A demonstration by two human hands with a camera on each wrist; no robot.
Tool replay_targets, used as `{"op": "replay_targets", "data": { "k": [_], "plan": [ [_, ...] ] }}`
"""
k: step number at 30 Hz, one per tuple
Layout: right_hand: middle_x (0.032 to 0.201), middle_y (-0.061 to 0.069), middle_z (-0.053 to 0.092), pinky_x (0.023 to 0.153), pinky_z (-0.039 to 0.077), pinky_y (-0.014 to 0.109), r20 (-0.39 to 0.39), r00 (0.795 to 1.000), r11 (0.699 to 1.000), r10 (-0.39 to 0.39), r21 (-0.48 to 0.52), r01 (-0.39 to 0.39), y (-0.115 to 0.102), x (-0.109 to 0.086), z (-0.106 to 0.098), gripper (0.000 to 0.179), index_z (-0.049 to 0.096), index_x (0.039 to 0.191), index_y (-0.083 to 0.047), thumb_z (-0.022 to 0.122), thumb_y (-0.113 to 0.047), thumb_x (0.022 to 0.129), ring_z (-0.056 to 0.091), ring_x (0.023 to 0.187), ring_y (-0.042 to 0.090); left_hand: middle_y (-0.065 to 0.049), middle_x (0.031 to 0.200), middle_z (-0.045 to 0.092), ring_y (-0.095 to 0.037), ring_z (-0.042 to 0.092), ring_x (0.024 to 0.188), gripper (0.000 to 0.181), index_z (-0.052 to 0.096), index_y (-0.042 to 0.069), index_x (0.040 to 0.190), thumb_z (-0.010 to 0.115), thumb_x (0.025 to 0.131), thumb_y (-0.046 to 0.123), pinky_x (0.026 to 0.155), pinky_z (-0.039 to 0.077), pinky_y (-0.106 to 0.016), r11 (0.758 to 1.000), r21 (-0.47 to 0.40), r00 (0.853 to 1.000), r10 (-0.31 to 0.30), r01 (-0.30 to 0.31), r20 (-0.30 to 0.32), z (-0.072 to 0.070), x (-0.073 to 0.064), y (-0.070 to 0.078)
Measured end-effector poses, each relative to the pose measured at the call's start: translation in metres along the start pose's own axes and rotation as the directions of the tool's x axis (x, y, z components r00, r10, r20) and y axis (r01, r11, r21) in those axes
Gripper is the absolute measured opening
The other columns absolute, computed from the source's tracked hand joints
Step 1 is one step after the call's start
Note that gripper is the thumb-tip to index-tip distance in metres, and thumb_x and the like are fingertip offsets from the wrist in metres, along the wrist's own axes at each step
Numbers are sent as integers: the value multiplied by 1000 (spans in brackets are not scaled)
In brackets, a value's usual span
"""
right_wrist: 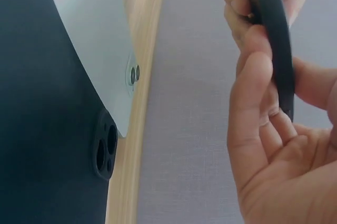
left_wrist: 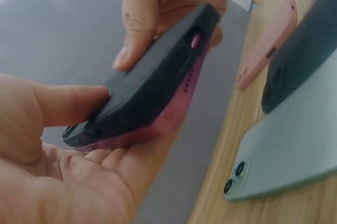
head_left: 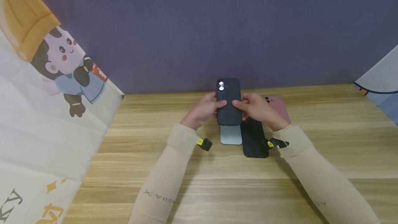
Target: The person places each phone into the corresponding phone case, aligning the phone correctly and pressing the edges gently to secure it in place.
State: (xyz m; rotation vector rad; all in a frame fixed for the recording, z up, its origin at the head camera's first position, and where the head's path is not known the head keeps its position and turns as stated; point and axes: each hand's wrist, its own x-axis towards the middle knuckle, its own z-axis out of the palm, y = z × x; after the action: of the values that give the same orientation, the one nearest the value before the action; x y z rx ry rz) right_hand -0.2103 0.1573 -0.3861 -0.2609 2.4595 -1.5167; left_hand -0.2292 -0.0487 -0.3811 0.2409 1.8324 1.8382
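Observation:
In the head view, a black phone case (head_left: 228,113) is held up in both hands over the table. The left wrist view shows it over a magenta-pink phone (left_wrist: 174,111); along the near edge the phone sticks out from the case. My left hand (head_left: 203,109) grips the left side, thumb on the black back and fingers beneath. From the other side my right hand (head_left: 259,109) pinches it, its thumb also on the back. Whether the far edge of the case sits flush on the phone cannot be told.
On the wooden table (head_left: 149,148) a mint-coloured phone (head_left: 231,137) lies partly below the held case. Beside it are a black phone (head_left: 255,142) and a pink phone (head_left: 280,105), partly behind the right hand. A dark panel (head_left: 199,34) rises at the table's back edge.

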Motion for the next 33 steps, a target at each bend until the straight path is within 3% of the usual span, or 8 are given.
{"op": "replay_targets", "data": {
  "k": [6,10,15,23,25,33],
  "plan": [
    [88,1,71,72,60,35,-56,998,999,36,29,-34,2,-4,-3,36,61,121,1,55,-32,107,64,72,14,-23,125,69,-27,72,103,37,51,0,141,53,107,16,95,59,-49,993,119,998,-27,20,50,-2,-2,-3],
    [89,1,72,71,60,29,-122,992,994,46,100,-33,4,-5,-4,42,56,125,3,54,-34,107,66,72,12,-28,114,70,-29,75,88,26,60,0,124,57,106,19,85,63,-48,978,206,996,-55,40,67,-4,-5,-3],
    [81,-2,70,66,59,27,-201,979,990,34,137,-7,5,-6,-5,38,55,120,3,54,-32,107,64,66,11,-30,109,67,-26,72,76,21,63,2,105,61,105,23,88,61,-54,961,272,995,-63,40,76,-8,-9,-1],
    [79,-3,71,66,59,27,-211,977,993,38,120,-12,5,-5,-4,37,55,119,4,55,-31,107,64,66,10,-24,102,69,-21,71,79,19,64,-2,107,60,104,16,93,59,-54,958,285,998,-39,23,51,-7,-12,0],
    [79,-2,70,66,59,28,-209,977,993,35,116,-11,5,-5,-4,38,56,119,4,55,-32,107,64,66,10,-26,103,70,-21,71,79,19,64,-3,108,60,104,15,94,58,-54,957,289,998,-34,19,47,-7,-13,1],
    [81,-1,71,66,59,28,-176,983,992,44,121,-23,2,-6,-2,42,55,122,3,55,-36,106,65,66,11,-32,109,69,-41,72,95,20,62,-6,112,58,105,12,98,54,-59,957,288,998,-38,21,53,-8,-16,0]
  ]
}}
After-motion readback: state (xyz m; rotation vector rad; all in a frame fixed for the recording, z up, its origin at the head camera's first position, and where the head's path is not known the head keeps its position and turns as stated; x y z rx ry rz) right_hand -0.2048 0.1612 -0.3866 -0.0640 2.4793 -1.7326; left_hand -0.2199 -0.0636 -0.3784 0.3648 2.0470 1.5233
